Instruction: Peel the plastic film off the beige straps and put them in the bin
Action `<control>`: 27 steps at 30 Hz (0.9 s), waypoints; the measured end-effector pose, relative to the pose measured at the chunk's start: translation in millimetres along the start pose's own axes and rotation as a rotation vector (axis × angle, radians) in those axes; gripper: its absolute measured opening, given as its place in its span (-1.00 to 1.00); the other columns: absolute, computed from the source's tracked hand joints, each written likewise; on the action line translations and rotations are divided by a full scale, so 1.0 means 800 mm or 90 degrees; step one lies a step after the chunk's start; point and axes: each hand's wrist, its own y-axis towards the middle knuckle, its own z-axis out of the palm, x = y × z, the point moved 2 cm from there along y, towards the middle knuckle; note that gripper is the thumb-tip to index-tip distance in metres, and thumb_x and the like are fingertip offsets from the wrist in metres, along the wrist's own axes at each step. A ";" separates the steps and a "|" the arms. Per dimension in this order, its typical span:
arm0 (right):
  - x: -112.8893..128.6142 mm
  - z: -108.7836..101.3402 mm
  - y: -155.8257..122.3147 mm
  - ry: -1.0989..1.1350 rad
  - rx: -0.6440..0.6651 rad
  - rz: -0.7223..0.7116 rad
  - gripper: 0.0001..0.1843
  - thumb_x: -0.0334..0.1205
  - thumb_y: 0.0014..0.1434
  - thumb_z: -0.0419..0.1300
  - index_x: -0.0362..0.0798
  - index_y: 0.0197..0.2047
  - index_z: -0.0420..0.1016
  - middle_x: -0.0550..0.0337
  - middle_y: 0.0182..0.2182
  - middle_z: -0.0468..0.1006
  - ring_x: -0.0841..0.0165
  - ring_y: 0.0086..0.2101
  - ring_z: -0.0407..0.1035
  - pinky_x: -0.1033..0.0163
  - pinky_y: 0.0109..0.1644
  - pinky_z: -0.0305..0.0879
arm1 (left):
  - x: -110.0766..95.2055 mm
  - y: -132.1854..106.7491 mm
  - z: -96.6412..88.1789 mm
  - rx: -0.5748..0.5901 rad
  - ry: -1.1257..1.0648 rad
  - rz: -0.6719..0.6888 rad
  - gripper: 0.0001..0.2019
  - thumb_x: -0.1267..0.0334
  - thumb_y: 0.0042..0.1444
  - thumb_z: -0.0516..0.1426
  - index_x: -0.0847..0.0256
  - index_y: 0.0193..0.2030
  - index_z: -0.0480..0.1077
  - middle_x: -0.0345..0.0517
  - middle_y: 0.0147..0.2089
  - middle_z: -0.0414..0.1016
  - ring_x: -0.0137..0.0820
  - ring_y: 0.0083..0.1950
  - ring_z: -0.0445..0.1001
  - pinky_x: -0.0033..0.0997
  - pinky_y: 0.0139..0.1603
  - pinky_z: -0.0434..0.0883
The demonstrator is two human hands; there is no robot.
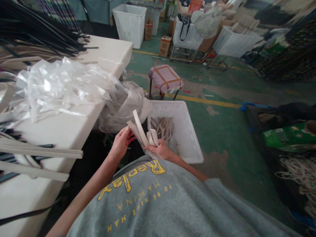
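Note:
Several flat cream-coloured straps [139,126] fan upward from my right hand [161,149], whose fingers are wrapped round them. With its thumb and fingers closed, my left hand [120,141] pinches the edge of the leftmost strap near its upper end. Just beyond my hands stands a white plastic bin [190,131], with a tangle of beige strips [164,130] lying inside. The lower ends of the held straps are hidden behind my right hand and my grey shirt.
On my left is a white table [86,128] bearing crumpled clear plastic [59,85], dark straps [44,29] and cream straps [41,148]. A padded stool [166,77] stands past the bin. White tubs and cartons [165,46] line the back; a green package [288,136] lies right.

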 end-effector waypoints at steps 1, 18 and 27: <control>0.002 0.002 0.000 -0.010 0.003 -0.003 -0.53 0.13 -0.05 0.40 -0.13 -0.58 0.46 0.31 -0.64 0.26 0.50 -0.57 0.10 0.34 -0.50 0.06 | -0.001 0.001 0.003 -0.018 0.008 0.008 -0.56 -0.08 -0.05 0.34 0.22 -0.16 0.55 -0.04 -0.15 0.60 -0.33 -0.20 0.54 -0.36 -0.18 0.48; 0.064 -0.020 0.051 0.062 0.030 -0.119 -0.50 0.15 0.01 0.37 -0.14 -0.20 0.69 0.15 -0.44 0.59 0.37 -0.42 0.40 0.29 -0.31 0.32 | 0.005 -0.011 0.014 0.099 0.460 0.189 -0.70 0.04 0.15 0.17 0.23 -0.25 0.58 -0.16 -0.35 0.57 -0.35 -0.32 0.43 -0.40 -0.23 0.38; 0.110 -0.008 0.067 0.013 -0.030 -0.134 -0.53 0.16 -0.04 0.35 -0.15 -0.50 0.53 0.22 -0.58 0.44 0.43 -0.51 0.28 0.32 -0.42 0.22 | 0.008 -0.015 0.019 0.114 0.539 0.217 -0.74 0.09 0.11 0.17 0.23 -0.26 0.58 -0.18 -0.37 0.56 -0.34 -0.33 0.44 -0.41 -0.23 0.38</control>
